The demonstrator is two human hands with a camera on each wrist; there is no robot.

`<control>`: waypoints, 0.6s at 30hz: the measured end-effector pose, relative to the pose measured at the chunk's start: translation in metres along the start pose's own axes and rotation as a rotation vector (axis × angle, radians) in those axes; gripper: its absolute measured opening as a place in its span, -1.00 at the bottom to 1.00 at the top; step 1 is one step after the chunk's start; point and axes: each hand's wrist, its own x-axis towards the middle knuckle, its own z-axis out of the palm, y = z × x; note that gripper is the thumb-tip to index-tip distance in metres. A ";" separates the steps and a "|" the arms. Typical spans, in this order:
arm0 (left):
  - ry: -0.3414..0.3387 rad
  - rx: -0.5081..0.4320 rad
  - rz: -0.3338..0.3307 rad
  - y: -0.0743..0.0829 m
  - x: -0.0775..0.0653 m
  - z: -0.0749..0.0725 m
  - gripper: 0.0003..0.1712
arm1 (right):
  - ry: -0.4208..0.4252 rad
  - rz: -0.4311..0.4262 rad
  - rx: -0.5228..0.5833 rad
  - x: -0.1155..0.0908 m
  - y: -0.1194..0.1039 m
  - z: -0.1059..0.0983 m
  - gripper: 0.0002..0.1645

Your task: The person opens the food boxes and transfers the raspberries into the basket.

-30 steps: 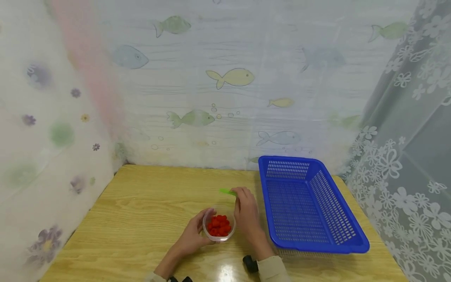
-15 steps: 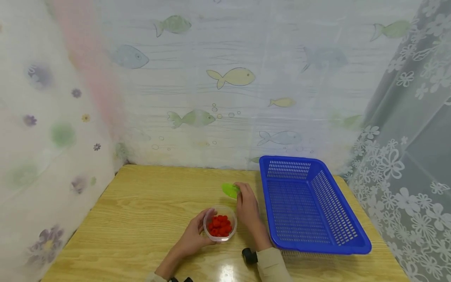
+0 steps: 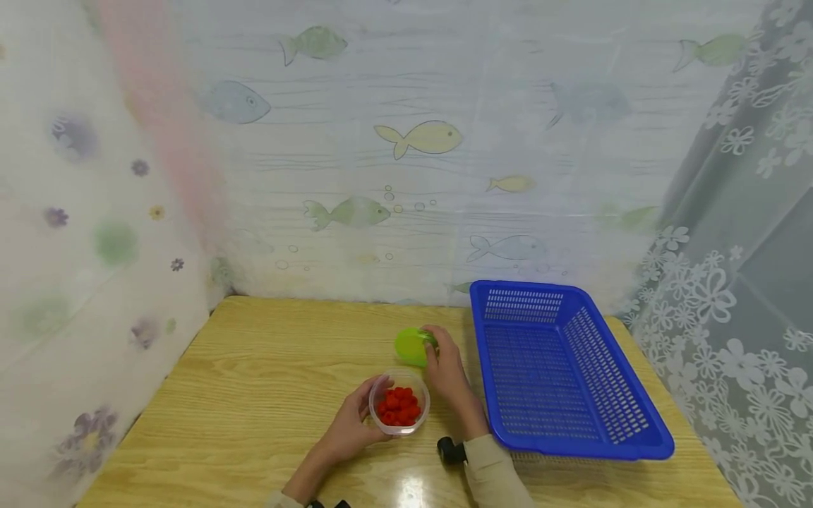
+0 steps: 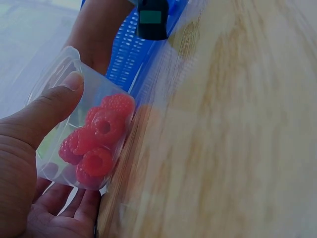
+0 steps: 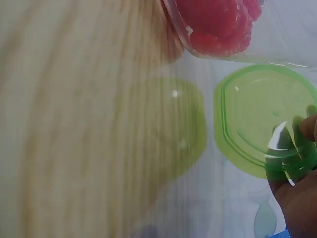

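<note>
A clear plastic tub (image 3: pixel 405 430) stands on the table with red raspberries (image 3: pixel 399 408) in its bottom. My left hand (image 3: pixel 348 425) grips the tub from the left. In the left wrist view its thumb lies on the tub wall (image 4: pixel 74 116) near the rim, with the other fingers around the far side, partly hidden. Behind and right of the tub, my right hand (image 3: pixel 448 368) holds a translucent green lid (image 3: pixel 408 347) by its right edge. The right wrist view shows the lid (image 5: pixel 257 99) tilted, just above the tabletop, with fingers visible through it.
A large blue plastic basket (image 3: pixel 492 395) stands at the right, close beside my right forearm. The wooden table (image 3: pixel 267 367) reaches back to a fish-patterned curtain (image 3: pixel 419 212). A black wrist device (image 3: pixel 449 451) sits at my right cuff.
The green lid has turned from nearly edge-on to showing its broad face, as my right hand moved slightly away from me. My left hand and the tub have stayed in place.
</note>
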 end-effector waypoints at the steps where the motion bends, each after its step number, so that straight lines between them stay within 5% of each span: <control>1: 0.001 0.002 0.000 0.000 0.000 0.000 0.08 | -0.006 0.005 0.013 0.001 0.001 0.000 -0.66; 11: 0.009 0.003 -0.015 -0.001 0.001 0.001 0.09 | -0.007 0.080 0.096 0.011 0.008 0.005 -0.62; 18: 0.010 0.012 -0.033 0.001 0.000 0.000 0.11 | -0.013 0.232 0.146 0.012 0.008 0.006 -0.64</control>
